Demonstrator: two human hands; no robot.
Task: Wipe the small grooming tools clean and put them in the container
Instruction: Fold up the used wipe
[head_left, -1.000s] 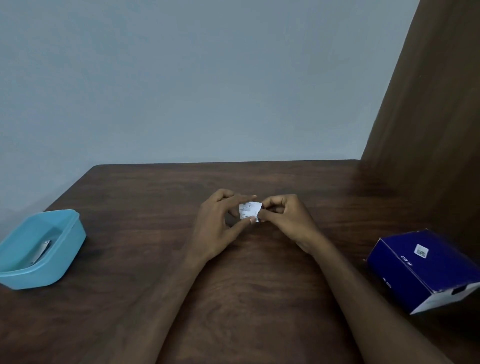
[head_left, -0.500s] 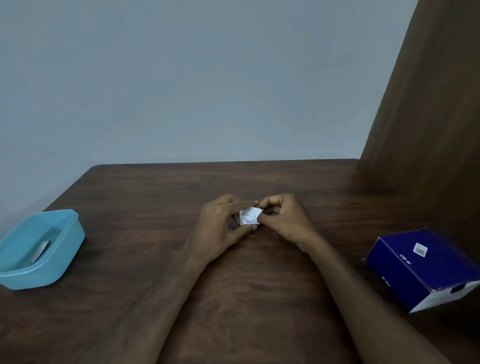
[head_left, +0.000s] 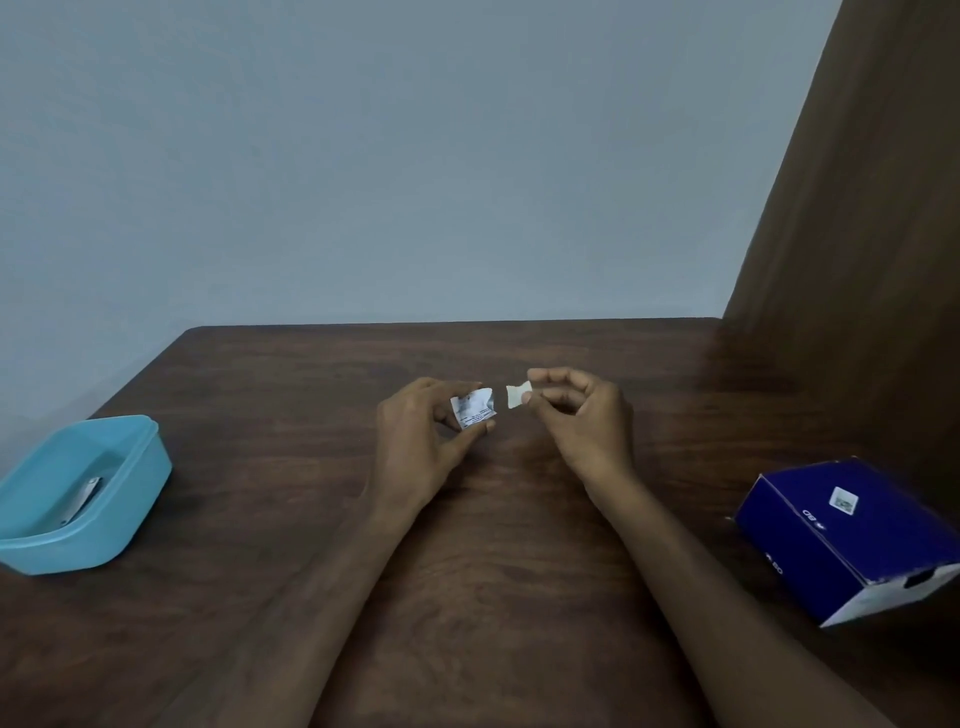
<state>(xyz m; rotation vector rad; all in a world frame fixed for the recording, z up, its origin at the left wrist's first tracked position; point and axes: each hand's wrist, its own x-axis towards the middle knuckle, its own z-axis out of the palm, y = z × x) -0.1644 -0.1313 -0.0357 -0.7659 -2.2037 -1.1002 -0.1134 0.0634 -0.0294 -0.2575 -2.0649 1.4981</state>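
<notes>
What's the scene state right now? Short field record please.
left hand: pinches a torn printed sachet
right hand: pinches a small pale wipe pad, apart from the sachet
container: light blue tub, at the table's left edge, no lid on it
in container: one metal grooming tool, looks like a nail clipper
box: dark blue carton, right side of the table, lying tilted
table: dark wood
tools outside container: none visible
</notes>
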